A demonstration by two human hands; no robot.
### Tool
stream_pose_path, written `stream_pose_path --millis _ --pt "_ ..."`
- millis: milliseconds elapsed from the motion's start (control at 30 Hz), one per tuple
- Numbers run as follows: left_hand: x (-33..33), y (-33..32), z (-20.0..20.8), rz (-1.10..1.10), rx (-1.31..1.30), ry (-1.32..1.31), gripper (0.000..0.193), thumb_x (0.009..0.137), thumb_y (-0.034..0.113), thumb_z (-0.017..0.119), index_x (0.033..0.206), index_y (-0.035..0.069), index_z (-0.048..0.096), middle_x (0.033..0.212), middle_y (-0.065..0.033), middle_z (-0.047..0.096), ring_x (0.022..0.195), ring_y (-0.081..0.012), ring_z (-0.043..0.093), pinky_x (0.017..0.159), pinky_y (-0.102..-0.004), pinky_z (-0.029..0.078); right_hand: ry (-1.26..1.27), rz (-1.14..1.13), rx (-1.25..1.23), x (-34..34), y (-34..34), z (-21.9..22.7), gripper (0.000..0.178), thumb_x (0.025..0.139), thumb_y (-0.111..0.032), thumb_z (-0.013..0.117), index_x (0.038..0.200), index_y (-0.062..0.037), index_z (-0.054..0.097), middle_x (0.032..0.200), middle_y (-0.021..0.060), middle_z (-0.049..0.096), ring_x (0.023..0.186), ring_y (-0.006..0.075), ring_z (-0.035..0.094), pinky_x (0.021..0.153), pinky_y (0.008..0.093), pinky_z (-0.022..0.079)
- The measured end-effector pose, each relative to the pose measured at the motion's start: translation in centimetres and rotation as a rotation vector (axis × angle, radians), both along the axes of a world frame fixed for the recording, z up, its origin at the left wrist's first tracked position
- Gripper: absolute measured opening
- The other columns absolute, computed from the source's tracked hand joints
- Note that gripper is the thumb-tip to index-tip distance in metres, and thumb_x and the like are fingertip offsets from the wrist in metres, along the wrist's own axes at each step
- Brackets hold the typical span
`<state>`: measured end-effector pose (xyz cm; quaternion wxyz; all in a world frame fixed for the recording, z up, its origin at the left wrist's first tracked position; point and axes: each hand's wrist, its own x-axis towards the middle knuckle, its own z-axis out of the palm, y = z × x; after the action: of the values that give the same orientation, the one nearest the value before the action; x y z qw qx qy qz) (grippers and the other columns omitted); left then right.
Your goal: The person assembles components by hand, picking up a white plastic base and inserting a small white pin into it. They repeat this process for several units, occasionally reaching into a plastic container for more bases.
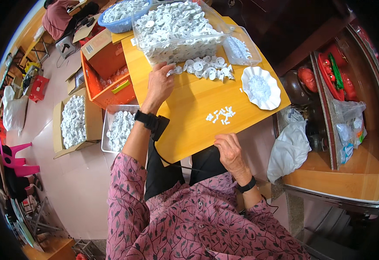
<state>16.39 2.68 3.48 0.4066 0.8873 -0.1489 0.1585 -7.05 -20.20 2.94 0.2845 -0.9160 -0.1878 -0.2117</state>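
Observation:
At the left of the pile, my left hand (160,86) is closed with a small white plastic piece (170,73) at its fingertips. Beside it lies a loose heap of white round plastic parts (206,68), just in front of a large clear bin (180,42) filled with the same parts. My right hand (231,157) is near the table's front edge, fingers curled and thumb pressed in; anything between them is hidden. A little beyond it, several tiny white plastic pegs (222,115) lie scattered on the yellow table (185,125).
At the table's right stand a white scalloped dish (277,93) of small translucent pieces and a clear tray (251,60) with white parts. A blue basin (121,27) sits far left. Below on the left are an orange crate (107,99), a cardboard box (93,123) and a clear tub (107,145).

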Motion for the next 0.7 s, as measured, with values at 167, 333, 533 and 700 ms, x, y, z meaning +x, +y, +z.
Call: stream_pose_path --millis 167,333,533,700 --pt "2.1 -1.6 -1.3 -0.09 0.204 -0.093 0.037 0.078 0.006 0.062 0.114 0.008 0.068 0.12 -0.0193 0.06 0.111 -0.0387 0.057 0.095 -0.0423 0.047 -0.002 -0.028 0.069 0.0 0.2 0.7 0.014 0.078 0.007 0.064 0.089 -0.0005 0.058 0.094 0.0122 0.058 0.087 0.0315 0.057 0.074 0.0403 0.049" --pt "1.7 -2.8 -0.7 -0.131 0.288 -0.003 0.034 0.078 0.007 0.063 0.111 0.012 0.069 0.116 -0.0193 0.058 0.108 -0.038 0.055 0.095 -0.0441 0.042 0.05 -0.109 0.183 -0.4 0.2 0.4 0.019 0.079 0.009 0.062 0.095 -0.001 0.058 0.09 0.0134 0.054 0.078 0.0321 0.059 0.068 0.0397 0.05" --pt "-3.0 -2.8 -0.1 -0.32 0.276 0.08 0.032 0.077 0.008 0.068 0.109 0.013 0.07 0.1 -0.0206 0.061 0.087 -0.0389 0.061 0.078 -0.0437 0.05 0.141 -0.146 0.367 -0.6 0.0 -0.2 0.019 0.085 0.009 0.054 0.101 -0.0004 0.057 0.092 0.0157 0.053 0.072 0.0307 0.06 0.064 0.0389 0.05" --pt "-8.4 -3.0 1.4 -0.424 0.215 0.119 0.035 0.074 0.001 0.071 0.108 0.009 0.07 0.094 -0.0178 0.062 0.088 -0.0358 0.06 0.082 -0.041 0.05 0.082 -0.179 0.371 -0.2 0.2 -0.4 0.014 0.089 0.008 0.052 0.098 0.0008 0.059 0.09 0.0125 0.055 0.067 0.0216 0.062 0.059 0.0302 0.051"
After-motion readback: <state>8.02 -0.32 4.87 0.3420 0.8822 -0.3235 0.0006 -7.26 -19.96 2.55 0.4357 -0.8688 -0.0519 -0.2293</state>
